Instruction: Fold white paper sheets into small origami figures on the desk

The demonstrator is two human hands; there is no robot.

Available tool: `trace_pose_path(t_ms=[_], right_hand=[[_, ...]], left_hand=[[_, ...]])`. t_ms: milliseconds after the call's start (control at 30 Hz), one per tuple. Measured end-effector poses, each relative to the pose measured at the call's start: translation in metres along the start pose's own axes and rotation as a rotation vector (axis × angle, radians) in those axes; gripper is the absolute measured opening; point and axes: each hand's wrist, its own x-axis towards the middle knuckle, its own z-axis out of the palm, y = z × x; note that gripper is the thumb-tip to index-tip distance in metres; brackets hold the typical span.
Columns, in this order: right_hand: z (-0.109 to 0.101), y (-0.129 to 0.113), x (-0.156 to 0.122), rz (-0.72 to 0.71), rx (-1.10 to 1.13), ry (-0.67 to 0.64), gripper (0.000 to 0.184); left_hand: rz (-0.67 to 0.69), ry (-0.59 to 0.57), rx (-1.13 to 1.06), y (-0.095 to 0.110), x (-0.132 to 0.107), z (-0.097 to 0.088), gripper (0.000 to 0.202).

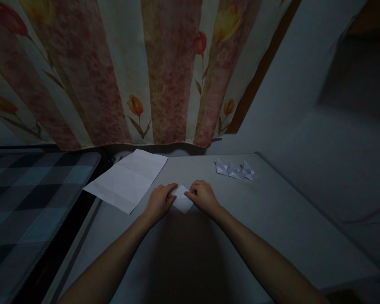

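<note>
Checked mattress (34, 219): was seen at 9 o'clock from the folded paper, beside the surface (291, 219).
Large white sheet (126, 179): was laid flat at 10 o'clock, faintly creased.
Striped curtain (129, 67): was hung at 11 to 12 o'clock, printed with tulips.
Left hand (160, 200): was placed at 9 o'clock; its fingers were drawn nearly together, with the paper's left side pinched by them and the thumb.
Folded paper (183, 202): was held between both hands above or on the surface; which could not be told.
Right hand (205, 197): was placed at 3 o'clock; its fingers were curled in, with the paper's right side gripped under the thumb.
Folded paper shapes (234, 169): were set in a row at 2 o'clock.
</note>
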Motion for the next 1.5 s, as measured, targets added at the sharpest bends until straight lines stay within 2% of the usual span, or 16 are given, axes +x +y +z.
trace_pose_path(t_ms=[167, 300, 467, 700, 833, 900, 1000, 1067, 1133, 1200, 1300, 1400, 1500], right_hand=[[0.004, -0.002, -0.002, 0.081, -0.139, 0.047, 0.029], [0.004, 0.001, -0.003, 0.039, -0.114, -0.024, 0.033], [0.0, 0.001, -0.003, 0.069, -0.007, -0.122, 0.031], [0.004, 0.004, 0.002, 0.212, 0.139, -0.102, 0.025], [0.008, 0.007, 0.003, 0.241, 0.344, -0.012, 0.021], [0.008, 0.005, 0.003, 0.2, 0.492, 0.04, 0.015], [0.0, 0.0, 0.001, 0.054, 0.595, 0.209, 0.007], [-0.007, -0.002, -0.001, -0.089, 0.528, 0.333, 0.003], [-0.01, 0.0, -0.003, -0.242, 0.402, 0.371, 0.004], [-0.008, 0.006, -0.004, -0.369, 0.279, 0.299, 0.011], [0.001, 0.017, -0.005, -0.455, 0.151, 0.134, 0.021], [0.009, 0.021, -0.004, -0.441, 0.113, 0.058, 0.03], [0.01, 0.017, -0.003, -0.372, 0.139, 0.028, 0.029]], left_hand=[[0.016, -0.065, 0.234, 0.005, 0.002, 0.0, 0.027], [-0.003, -0.068, 0.314, 0.007, 0.001, 0.001, 0.026], [0.027, -0.062, 0.281, 0.003, 0.001, 0.001, 0.025], [-0.005, 0.004, 0.201, -0.001, 0.002, 0.002, 0.028], [0.004, 0.033, 0.106, -0.005, 0.002, 0.001, 0.022], [0.04, 0.096, 0.029, -0.005, 0.003, -0.001, 0.014], [0.11, 0.325, -0.075, -0.002, 0.002, -0.006, 0.01], [0.165, 0.465, -0.093, 0.0, 0.0, -0.008, 0.009], [0.232, 0.5, -0.054, -0.001, -0.001, -0.008, 0.009], [0.3, 0.416, 0.022, -0.004, -0.001, -0.006, 0.009], [0.351, 0.179, 0.134, -0.007, -0.002, -0.005, 0.01], [0.338, 0.009, 0.192, -0.006, -0.002, -0.005, 0.012], [0.278, -0.018, 0.155, -0.003, 0.0, -0.005, 0.014]])
